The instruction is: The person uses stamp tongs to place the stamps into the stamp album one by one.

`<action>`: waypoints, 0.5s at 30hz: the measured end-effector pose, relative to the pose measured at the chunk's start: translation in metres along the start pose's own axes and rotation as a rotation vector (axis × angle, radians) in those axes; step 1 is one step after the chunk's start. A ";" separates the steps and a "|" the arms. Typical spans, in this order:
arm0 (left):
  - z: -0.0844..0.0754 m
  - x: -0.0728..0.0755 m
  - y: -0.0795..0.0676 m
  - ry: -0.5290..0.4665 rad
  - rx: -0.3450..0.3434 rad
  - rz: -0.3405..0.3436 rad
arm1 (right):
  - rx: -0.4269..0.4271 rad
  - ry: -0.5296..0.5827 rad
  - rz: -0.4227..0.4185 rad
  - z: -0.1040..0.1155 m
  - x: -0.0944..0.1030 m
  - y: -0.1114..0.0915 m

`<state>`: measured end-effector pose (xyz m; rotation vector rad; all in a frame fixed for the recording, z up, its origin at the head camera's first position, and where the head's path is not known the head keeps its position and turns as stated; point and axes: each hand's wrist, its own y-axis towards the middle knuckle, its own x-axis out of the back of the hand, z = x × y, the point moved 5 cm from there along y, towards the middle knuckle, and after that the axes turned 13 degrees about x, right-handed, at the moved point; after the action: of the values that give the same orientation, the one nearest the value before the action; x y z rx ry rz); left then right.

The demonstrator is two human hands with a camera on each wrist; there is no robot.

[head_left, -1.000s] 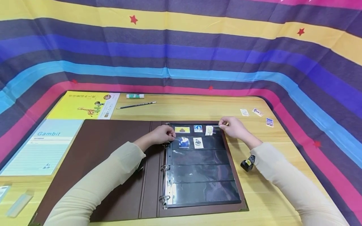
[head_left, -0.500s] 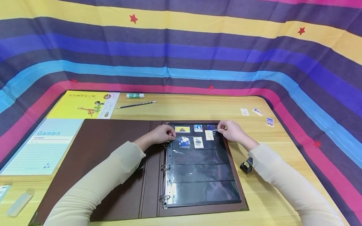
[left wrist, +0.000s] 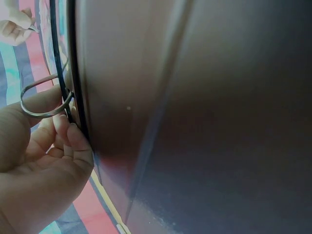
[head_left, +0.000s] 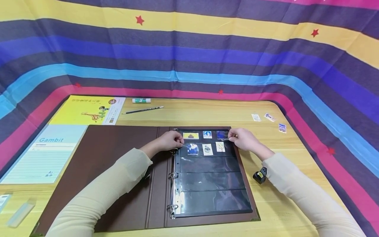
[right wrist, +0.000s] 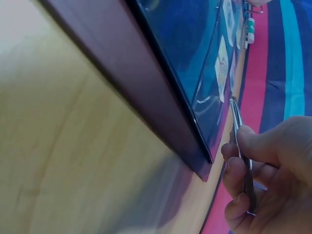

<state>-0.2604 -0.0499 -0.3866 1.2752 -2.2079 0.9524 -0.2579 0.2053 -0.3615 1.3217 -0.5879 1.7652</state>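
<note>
A stamp album (head_left: 124, 158) lies spread flat, its black pocket page (head_left: 213, 181) held by metal rings (head_left: 172, 176). My left hand (head_left: 169, 141) pinches the page's inner edge beside the upper rings. With its thumb and fingers, my right hand (head_left: 245, 139) grips metal tweezers (right wrist: 237, 117). Their tips reach in over the top pocket row, at the lower edge of a dark blue stamp (head_left: 221, 134). Just below, a tree stamp (head_left: 220, 146) sits in the second row, beside a portrait stamp (head_left: 207, 149) and a blue stamp (head_left: 193, 149). A yellow stamp (head_left: 190, 135) is in the top row.
Loose stamps (head_left: 282, 128) lie at the table's back right. A glue stick (head_left: 141, 100) and a pencil (head_left: 143, 110) are behind the album. A yellow booklet (head_left: 86, 110) and a pale notebook (head_left: 41, 154) sit at left, above a translucent case (head_left: 20, 214).
The tree stamp has gone down from the top row into the second, uncovering the dark blue stamp. My right hand has moved slightly toward me with the tweezers; my left hand stays put.
</note>
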 end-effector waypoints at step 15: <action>0.000 0.000 0.000 -0.001 -0.008 0.005 | 0.014 0.007 0.021 0.005 -0.007 0.002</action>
<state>-0.2600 -0.0501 -0.3865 1.2674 -2.2144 0.9448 -0.2560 0.1983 -0.3666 1.3226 -0.5885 1.7928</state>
